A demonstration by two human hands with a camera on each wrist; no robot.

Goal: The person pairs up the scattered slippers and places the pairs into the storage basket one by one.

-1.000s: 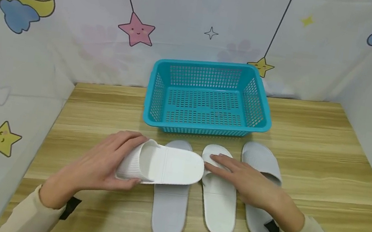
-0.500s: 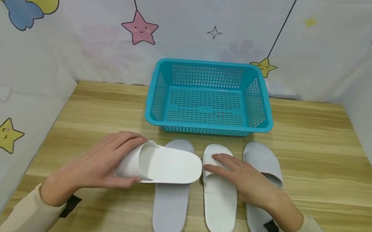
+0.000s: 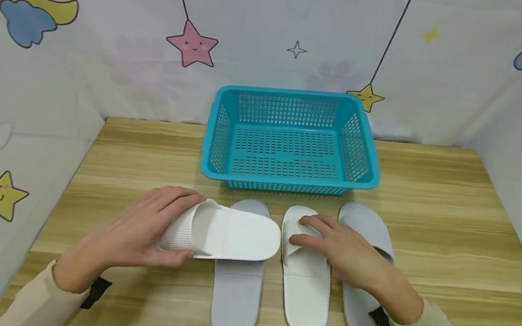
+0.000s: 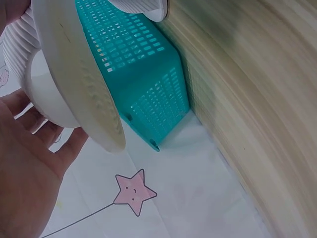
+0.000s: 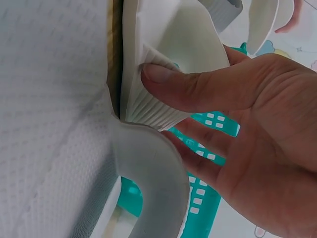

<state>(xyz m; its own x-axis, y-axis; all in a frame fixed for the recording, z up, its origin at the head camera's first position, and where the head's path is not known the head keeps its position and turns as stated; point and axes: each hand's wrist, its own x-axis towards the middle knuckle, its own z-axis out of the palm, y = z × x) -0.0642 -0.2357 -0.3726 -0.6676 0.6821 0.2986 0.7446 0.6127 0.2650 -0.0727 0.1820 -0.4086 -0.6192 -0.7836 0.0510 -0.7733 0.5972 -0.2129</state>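
Note:
In the head view, my left hand [image 3: 151, 231] grips a white slide slipper [image 3: 251, 235] by its ribbed strap. It is held sideways, its heel pointing right, over a grey slipper [image 3: 235, 304]. The left wrist view shows its pale sole edge [image 4: 94, 99] tilted up, the thumb hidden. A second white slipper [image 3: 306, 297] lies toe away on the table; my right hand [image 3: 353, 257] lies over its strap. From the right wrist, the thumb [image 5: 173, 89] presses the strap's side, with fingers on the far side. Another grey slipper [image 3: 362, 314] lies partly under the right forearm.
Behind the slippers stands a turquoise mesh basket [image 3: 288, 183] with nothing in it. The wooden table [image 3: 458, 224] meets printed cloth walls [image 3: 262, 13] at the back and both sides.
The fingers of my right hand have drawn slightly to the right across the white slipper's strap. My left hand, with its slipper, has shifted slightly left.

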